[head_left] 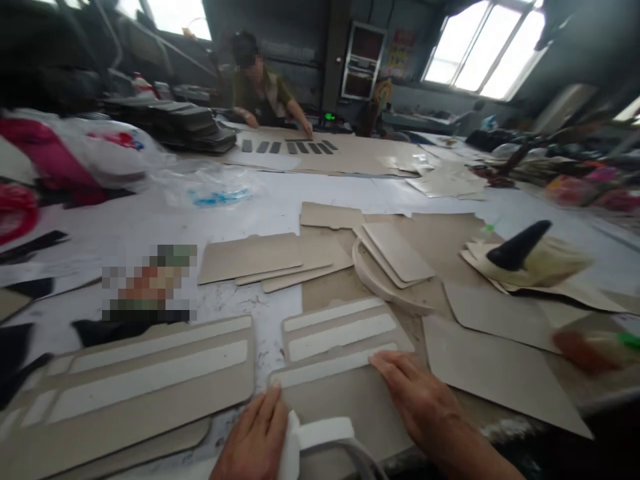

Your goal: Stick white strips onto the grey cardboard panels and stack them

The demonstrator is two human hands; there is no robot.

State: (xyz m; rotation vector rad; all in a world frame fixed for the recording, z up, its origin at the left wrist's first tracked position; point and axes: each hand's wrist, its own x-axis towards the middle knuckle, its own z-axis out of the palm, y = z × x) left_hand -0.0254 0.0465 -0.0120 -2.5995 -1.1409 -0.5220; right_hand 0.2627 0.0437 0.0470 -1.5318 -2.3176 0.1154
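Note:
A beige board panel lies in front of me with a white strip along its far edge. My left hand has its fingers together, fingertips at the strip's left end; its thumb is mostly hidden. At the strip's right end, my right hand pinches with fingers and thumb close together. Beside my left hand a white curved piece lies over the panel; I cannot make out what it is. Just beyond is another panel carrying white strips. A larger panel with similar strips lies to the left.
Stacked beige panels and a curved beige piece lie farther back. Bare boards are at the right, near a black cone-shaped object. Plastic bags sit at left. Across the table a person handles dark strips.

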